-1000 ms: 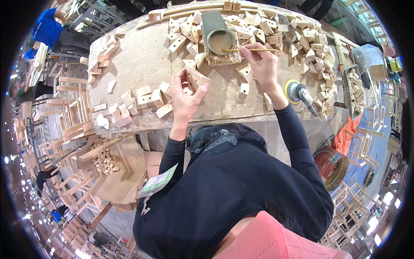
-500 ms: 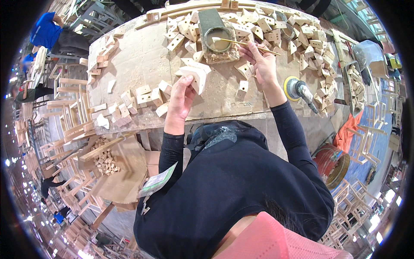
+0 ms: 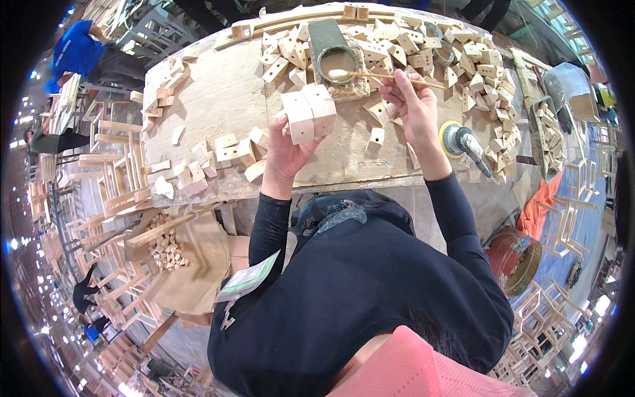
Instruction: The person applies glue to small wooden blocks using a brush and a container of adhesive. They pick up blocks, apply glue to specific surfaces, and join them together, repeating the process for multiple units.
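My left hand (image 3: pixel 290 151) is closed round a pair of pale wooden blocks (image 3: pixel 308 114) with small drilled holes, held up together over the workbench. In my right hand (image 3: pixel 413 109) I pinch a thin wooden stick (image 3: pixel 426 83). Its pale, blob-like tip lies at the near side of a round bowl (image 3: pixel 322 69) of tan paste; whether the tip touches the paste I cannot tell. The bowl rests on a crusted board beside a dark flat slab (image 3: pixel 325 34). Just to the right of my right wrist lies a power sander (image 3: pixel 456 139) with a yellow pad.
Drilled wooden blocks (image 3: pixel 476 66) heap along the bench's far and right sides; a shorter row (image 3: pixel 228 151) lies near the front left edge. A red drum (image 3: pixel 509 255) stands on the floor at right. Chair frames (image 3: pixel 109 159) and a person in blue (image 3: pixel 74 46) are at left.
The wooden blocks in my left hand have been turned, showing broader faces, and sit slightly farther right. The stick's tip has shifted toward the near side of the bowl.
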A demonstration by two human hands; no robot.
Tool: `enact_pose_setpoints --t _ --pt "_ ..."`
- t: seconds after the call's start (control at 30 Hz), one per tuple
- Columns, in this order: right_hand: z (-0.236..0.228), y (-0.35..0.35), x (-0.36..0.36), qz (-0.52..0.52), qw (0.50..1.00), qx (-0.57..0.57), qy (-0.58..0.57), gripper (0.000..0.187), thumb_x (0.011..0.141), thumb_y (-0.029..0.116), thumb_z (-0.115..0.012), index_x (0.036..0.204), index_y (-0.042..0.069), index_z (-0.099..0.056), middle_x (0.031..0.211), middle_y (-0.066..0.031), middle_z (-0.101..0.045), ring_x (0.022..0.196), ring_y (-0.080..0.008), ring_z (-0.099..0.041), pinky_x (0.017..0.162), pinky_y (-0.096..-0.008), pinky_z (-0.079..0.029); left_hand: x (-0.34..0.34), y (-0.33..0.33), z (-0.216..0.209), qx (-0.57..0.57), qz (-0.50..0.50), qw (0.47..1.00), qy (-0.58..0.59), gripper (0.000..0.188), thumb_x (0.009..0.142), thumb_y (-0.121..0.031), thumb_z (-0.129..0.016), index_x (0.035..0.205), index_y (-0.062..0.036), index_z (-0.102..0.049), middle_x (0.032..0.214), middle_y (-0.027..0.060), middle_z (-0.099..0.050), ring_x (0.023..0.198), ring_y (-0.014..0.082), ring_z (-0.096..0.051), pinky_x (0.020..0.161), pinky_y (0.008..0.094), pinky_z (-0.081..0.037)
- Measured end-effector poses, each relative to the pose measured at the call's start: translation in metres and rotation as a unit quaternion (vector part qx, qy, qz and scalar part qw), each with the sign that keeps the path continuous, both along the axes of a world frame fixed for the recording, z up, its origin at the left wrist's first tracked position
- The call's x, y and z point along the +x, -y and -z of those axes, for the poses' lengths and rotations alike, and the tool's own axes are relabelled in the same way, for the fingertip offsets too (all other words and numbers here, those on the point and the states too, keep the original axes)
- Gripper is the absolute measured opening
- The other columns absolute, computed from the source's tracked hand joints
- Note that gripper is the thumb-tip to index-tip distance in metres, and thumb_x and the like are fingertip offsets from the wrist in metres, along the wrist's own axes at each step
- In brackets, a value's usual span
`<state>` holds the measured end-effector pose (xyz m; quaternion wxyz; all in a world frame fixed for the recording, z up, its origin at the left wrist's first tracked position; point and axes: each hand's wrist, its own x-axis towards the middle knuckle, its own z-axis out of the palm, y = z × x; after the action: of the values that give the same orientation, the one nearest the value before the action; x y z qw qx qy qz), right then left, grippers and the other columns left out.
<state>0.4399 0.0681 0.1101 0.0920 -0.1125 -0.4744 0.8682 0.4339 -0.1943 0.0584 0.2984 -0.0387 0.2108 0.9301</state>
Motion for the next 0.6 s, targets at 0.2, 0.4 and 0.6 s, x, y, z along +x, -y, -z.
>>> enact_pose_setpoints --t 0.2,0.4,0.6 --pt "-0.036 0.007 0.029 -0.026 0.992 0.107 -0.052 0.015 0.096 0.015 -0.063 0.094 0.001 -0.057 0.086 -0.0153 -0.071 0.076 -0.0184 -0.070 0.071 -0.0283 -0.058 0.002 -0.008 -0.013 0.064 0.025 0.998 -0.016 0.094 0.077 -0.046 -0.068 0.146 0.0029 -0.027 0.137 0.0370 -0.038 0.120 0.0474 -0.050 0.102 0.0503 -0.047" --pt "-0.043 0.011 0.036 -0.001 0.989 0.124 -0.084 0.015 0.095 0.013 -0.064 0.093 0.001 -0.055 0.086 -0.0150 -0.070 0.077 -0.0188 -0.071 0.073 -0.0294 -0.058 0.012 -0.009 -0.018 0.093 0.021 0.995 -0.002 0.097 0.075 -0.044 -0.072 0.145 0.0037 -0.026 0.136 0.0369 -0.037 0.122 0.0496 -0.048 0.105 0.0522 -0.044" --pt "-0.043 0.013 0.046 -0.017 0.981 0.131 -0.142 0.014 0.095 0.010 -0.062 0.094 0.002 -0.051 0.091 -0.0171 -0.069 0.080 -0.0214 -0.071 0.073 -0.0308 -0.058 0.019 -0.010 -0.027 0.165 0.026 0.986 0.006 0.098 0.077 -0.048 -0.070 0.146 0.0030 -0.023 0.137 0.0361 -0.037 0.122 0.0502 -0.046 0.108 0.0529 -0.040"
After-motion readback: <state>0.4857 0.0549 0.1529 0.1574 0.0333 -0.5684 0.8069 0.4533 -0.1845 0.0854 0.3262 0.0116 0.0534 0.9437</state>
